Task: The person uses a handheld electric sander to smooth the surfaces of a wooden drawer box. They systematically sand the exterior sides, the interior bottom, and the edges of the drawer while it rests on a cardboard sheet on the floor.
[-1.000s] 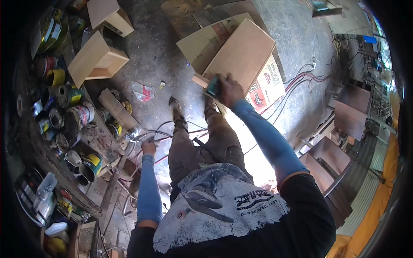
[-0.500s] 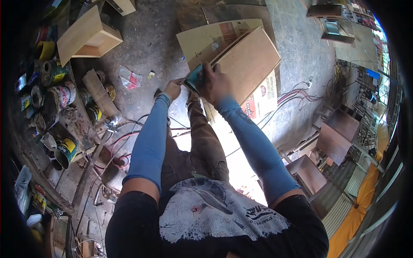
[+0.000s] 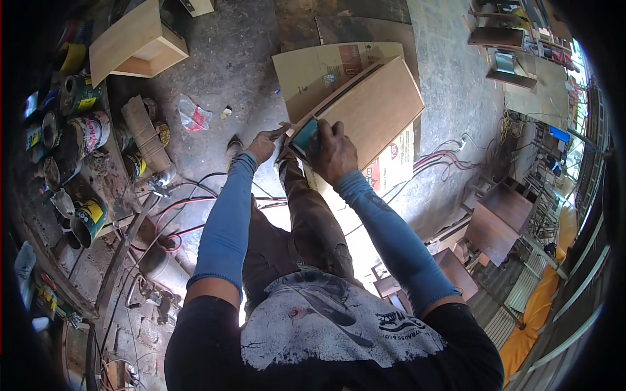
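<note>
A brown wooden box (image 3: 378, 107) with a smooth flat upper face lies tilted on cardboard in front of me. My right hand (image 3: 335, 151) is closed around a teal sanding block (image 3: 304, 135), pressed to the box's near left end. At that same end, my left hand (image 3: 262, 147) grips the near corner, its fingers bent round the edge. The underside of the sanding block and the left fingertips are partly hidden.
Flattened cardboard (image 3: 300, 73) lies beneath the box. Paint cans (image 3: 89, 218) crowd the left side, near a pale wooden drawer (image 3: 140, 49). Red and black hoses (image 3: 450, 156) cross the floor. Brown wooden cabinets (image 3: 499, 221) stand at right.
My right hand and the sanding block have shifted slightly right and toward me in the picture. The whole scene has moved a little with my head. My left hand keeps to the corner.
</note>
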`<state>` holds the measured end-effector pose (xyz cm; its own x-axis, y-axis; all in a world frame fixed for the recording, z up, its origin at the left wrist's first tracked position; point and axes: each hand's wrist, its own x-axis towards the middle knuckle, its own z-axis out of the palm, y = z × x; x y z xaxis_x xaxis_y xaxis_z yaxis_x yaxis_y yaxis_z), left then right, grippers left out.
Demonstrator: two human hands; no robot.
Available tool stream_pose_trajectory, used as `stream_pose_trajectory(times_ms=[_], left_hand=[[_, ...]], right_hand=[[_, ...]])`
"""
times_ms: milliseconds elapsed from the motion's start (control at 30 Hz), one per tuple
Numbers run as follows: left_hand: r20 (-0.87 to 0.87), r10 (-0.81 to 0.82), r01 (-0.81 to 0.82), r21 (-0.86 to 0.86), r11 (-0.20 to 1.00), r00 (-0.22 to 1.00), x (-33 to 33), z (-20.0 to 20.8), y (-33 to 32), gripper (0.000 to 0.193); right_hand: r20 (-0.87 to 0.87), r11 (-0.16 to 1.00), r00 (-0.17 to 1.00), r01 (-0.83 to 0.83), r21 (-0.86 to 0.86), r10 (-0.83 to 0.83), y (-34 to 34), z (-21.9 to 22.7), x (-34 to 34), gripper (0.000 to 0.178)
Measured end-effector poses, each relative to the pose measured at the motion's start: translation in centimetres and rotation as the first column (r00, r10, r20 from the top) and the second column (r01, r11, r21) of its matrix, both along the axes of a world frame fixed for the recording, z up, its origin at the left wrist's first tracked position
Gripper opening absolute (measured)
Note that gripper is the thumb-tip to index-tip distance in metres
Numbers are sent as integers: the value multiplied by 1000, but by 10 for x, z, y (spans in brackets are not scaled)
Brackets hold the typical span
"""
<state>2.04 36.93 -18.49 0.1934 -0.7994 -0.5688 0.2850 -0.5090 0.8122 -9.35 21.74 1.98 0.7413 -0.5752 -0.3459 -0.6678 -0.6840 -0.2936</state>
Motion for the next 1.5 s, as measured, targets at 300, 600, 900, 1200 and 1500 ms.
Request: stream_pose_trajectory(times_ms=[300,600,900,1200,1500], left_hand=[[22,24,-24,-10,1000,999,-5,-20,11,69],[107,231,-221,-95,971,967,-7,-29,18,71],[838,-58,13,61,998,542,-51,-2,-92,57],[807,-85,29,84,996,584,-49,-4,-81,65],[740,-167,-44,256,966,651,-62,47,-109,61]], right_hand=[[-112,998,993,-34,47,39,11,13,5,65],[-85,997,996,2,80,5,17,16,-13,61],[-146,899,887,436,-45,-437,9,12,-233,63],[-29,888,906,421,183,-423,39,24,-119,74],[-42,694,693,719,-38,-720,39,-8,-289,69]])
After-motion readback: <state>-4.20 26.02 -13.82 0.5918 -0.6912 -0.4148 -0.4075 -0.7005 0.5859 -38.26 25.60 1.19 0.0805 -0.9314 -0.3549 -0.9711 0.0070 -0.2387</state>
